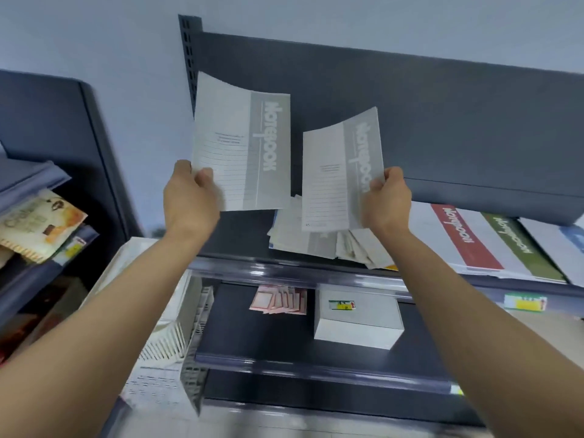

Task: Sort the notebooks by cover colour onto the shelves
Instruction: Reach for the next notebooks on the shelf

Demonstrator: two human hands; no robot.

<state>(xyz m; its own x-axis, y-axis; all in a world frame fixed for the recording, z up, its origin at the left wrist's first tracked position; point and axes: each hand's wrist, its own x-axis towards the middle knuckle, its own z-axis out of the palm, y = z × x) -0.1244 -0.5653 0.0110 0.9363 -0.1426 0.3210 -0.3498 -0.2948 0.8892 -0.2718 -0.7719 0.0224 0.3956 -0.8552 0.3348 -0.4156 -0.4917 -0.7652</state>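
My left hand [192, 194] grips the lower left corner of a grey-striped notebook [243, 143], held upright above the upper shelf [240, 238]. My right hand [387, 200] grips the right edge of a second grey-striped notebook [335, 181], also upright, a little lower and to the right. Below them a loose pile of grey notebooks [303, 238] lies on the shelf. Further right on the same shelf lie a red-striped notebook [464, 238], a green-striped notebook [518, 245] and a blue one [572, 238] at the frame edge.
The lower shelf [252, 336] holds a fan of pink cards [279, 300] and a white box [358, 320]. A white slotted basket [164, 327] stands at the left. Another shelf unit at far left carries coloured booklets [41, 226]. A dark back panel [442, 121] rises behind.
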